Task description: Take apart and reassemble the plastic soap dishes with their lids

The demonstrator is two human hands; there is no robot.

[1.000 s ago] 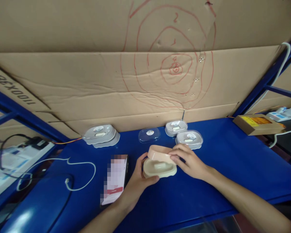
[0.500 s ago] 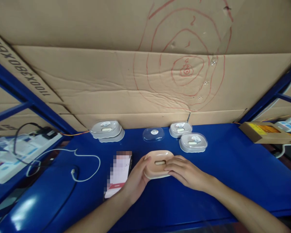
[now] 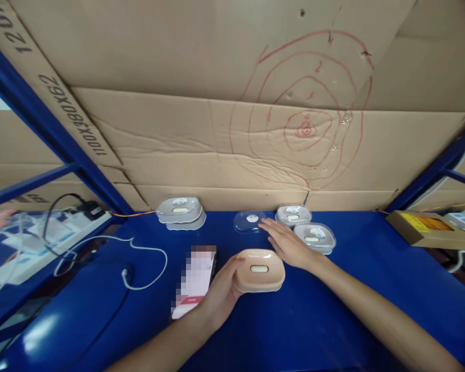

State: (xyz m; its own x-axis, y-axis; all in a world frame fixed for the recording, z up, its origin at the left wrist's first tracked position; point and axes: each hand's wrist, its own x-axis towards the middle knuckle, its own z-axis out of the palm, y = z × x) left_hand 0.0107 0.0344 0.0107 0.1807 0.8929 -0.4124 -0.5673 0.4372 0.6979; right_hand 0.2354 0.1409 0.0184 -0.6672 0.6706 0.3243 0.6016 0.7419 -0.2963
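Observation:
My left hand grips the left side of a peach-coloured, oval dish, seemingly a soap dish, thumb over its rim. A pale pill-shaped piece sits in the middle of the dish. Beyond it, my right hand is stretched out, fingers extended, holding nothing. Its fingertips are at the right edge of a clear plastic lid with a round white sticker; whether they touch it I cannot tell.
Grey lidded dishes stand at the back left and back right. A phone lies beside my left forearm. A white cable and power strips are at left. A cardboard box stands right; marked cardboard closes the back.
My right hand has let go of the peach dish and moved up and away to the clear lid. The left hand still holds the dish. The view has shifted slightly.

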